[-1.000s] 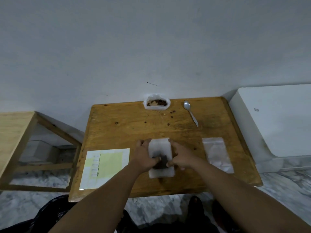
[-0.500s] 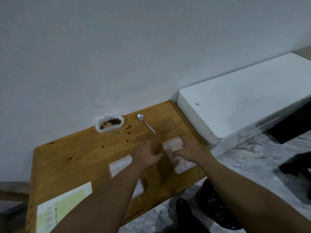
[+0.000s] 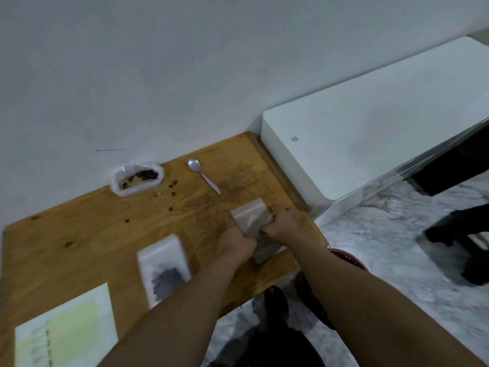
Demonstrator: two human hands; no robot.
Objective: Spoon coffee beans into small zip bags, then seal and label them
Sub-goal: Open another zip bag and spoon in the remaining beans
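Now I'm seeing both hands gripping the empty bag (image 3: 251, 217): left hand (image 3: 235, 243) & right hand (image 3: 285, 225) flanking it, long axis running away.

both arms outstretched, left hand (image 3: 236, 243) and right hand (image 3: 287, 225) clenched close together

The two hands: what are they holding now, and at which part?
Both hold the empty zip bag: left hand on its left edge, right hand on its right edge.
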